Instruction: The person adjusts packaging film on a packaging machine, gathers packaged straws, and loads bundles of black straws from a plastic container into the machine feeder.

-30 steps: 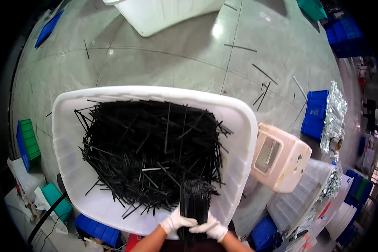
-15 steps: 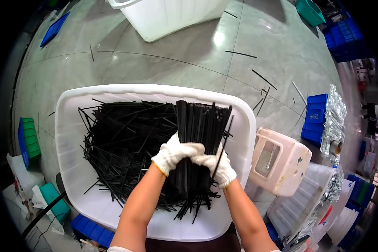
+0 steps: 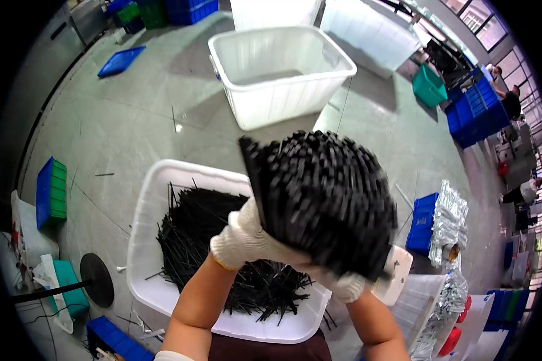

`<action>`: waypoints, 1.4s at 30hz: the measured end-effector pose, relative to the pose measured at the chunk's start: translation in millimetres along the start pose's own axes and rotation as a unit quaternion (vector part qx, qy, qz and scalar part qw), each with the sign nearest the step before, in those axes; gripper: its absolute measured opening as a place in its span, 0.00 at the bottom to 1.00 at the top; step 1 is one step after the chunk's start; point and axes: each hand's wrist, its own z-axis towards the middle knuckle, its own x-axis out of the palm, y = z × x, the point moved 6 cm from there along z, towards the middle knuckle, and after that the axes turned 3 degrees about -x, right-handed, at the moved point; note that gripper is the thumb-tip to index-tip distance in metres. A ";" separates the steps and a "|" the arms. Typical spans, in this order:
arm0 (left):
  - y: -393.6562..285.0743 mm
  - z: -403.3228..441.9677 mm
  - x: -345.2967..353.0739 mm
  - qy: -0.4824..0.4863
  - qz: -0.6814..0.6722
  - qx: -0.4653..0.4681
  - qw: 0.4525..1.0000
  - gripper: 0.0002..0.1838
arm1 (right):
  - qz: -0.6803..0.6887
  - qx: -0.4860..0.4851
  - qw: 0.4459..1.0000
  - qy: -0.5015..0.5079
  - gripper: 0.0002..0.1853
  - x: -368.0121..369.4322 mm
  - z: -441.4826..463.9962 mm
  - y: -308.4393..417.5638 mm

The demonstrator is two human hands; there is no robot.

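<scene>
A thick bundle of black strips [image 3: 328, 198] is held up with its cut ends toward the camera, slightly blurred. My left hand [image 3: 247, 237], in a white knit glove, is closed round the bundle's left side. Under its lower right side is my right hand [image 3: 343, 286], also gloved and partly hidden by the strips, gripping them. Below and behind the bundle stands a white tub [image 3: 141, 246] with a loose pile of black strips [image 3: 202, 225] in it.
A large white bin [image 3: 277, 102] stands on the floor ahead. A pinkish stool [image 3: 397, 274] and a blue crate [image 3: 423, 222] with silver foil are at the right. A black round disc on a pole [image 3: 96, 280] is at the left. People [image 3: 527, 191] are far right.
Both hands have lifted the bundle out of the tub toward the camera, its ends now facing up. The view has tilted forward, showing more of the room and the bin ahead.
</scene>
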 end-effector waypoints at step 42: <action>-582.0 -325.9 115.2 -0.695 -0.291 -0.280 0.595 0.42 | 0.119 0.491 0.452 0.735 0.34 141.5 -434.9 232.6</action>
